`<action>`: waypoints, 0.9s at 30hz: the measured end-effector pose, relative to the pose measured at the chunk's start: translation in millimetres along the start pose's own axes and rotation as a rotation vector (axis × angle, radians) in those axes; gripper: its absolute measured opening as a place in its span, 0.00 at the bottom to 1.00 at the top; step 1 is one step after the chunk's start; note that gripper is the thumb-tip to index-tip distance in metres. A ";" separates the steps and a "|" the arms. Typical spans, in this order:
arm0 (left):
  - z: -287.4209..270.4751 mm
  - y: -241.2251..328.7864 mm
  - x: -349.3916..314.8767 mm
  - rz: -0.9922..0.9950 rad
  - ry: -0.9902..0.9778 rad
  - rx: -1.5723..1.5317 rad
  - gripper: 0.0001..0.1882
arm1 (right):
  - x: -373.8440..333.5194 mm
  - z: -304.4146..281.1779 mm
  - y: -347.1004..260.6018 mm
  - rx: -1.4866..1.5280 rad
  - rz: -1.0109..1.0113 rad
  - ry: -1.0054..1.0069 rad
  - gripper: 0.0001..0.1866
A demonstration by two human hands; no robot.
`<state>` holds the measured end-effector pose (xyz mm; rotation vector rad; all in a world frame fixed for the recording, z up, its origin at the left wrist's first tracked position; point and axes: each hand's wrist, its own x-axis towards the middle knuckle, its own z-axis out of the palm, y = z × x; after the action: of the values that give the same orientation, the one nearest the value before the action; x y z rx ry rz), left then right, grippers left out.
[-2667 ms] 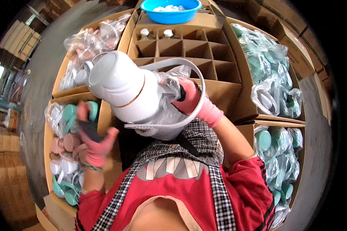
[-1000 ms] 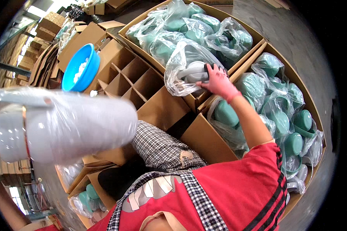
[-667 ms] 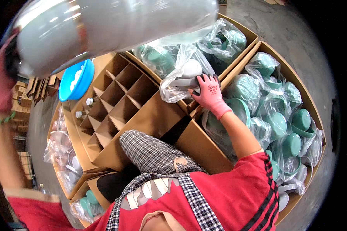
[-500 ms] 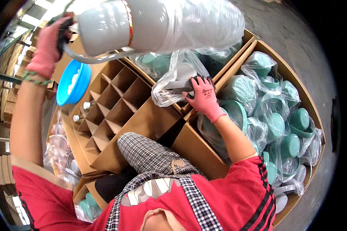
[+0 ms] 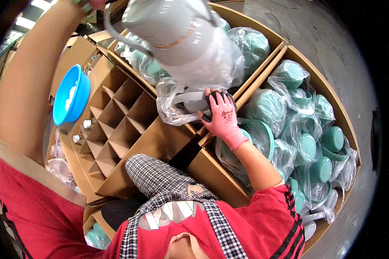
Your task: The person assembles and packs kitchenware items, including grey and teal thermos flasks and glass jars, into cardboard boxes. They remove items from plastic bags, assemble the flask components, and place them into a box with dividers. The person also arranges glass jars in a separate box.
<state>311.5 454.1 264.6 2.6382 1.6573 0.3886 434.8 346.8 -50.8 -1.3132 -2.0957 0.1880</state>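
A large pale grey jug with a gold band hangs tilted over the far box, its lower part in a clear plastic bag. My left hand, in a pink and black glove, is mostly cut off by the top edge, beside the top of the jug's looped handle; its fingers do not show. My right hand, gloved alike, has its fingers closed over the pale handle of a second bagged jug at the near corner of that box. Loose plastic bunches beside this handle.
Green bagged vessels fill the carton on the right; more lie in the far box. On the left are a divided carton with a few capped bottles and a blue basin with small white pieces.
The raised jug has swung from lying nearly level to slanting, its bagged end lower over the far box. My left hand has risen mostly out of view. My right hand stays at the second jug.
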 end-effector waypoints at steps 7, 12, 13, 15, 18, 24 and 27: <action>139.2 -26.2 41.8 0.144 -0.189 -0.014 0.25 | -3.0 -2.8 8.7 -0.007 0.087 -0.022 0.31; 206.4 -2.9 17.8 0.026 -0.217 -0.215 0.30 | -1.8 -1.5 9.5 0.021 0.011 0.040 0.29; 223.8 -6.4 2.4 0.022 -0.235 -0.220 0.29 | -3.1 -0.2 6.8 0.023 0.019 0.012 0.29; 257.9 -9.6 -17.2 -0.125 -0.243 -0.253 0.23 | -0.9 3.6 7.1 0.007 0.044 -0.023 0.29; 269.9 -12.2 -41.6 -0.246 -0.193 -0.276 0.25 | -1.2 2.8 12.2 0.031 0.031 0.001 0.28; 206.9 -32.7 -194.8 0.271 -0.148 -0.093 0.25 | -3.7 -11.0 11.6 0.330 0.095 0.218 0.19; 175.0 -60.3 -291.9 0.126 -0.191 -0.154 0.23 | 2.5 -35.3 15.6 0.339 0.095 0.420 0.15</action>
<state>174.3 244.4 26.6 2.5807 1.3552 0.2449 466.6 349.1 -29.0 -1.1322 -1.5721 0.2697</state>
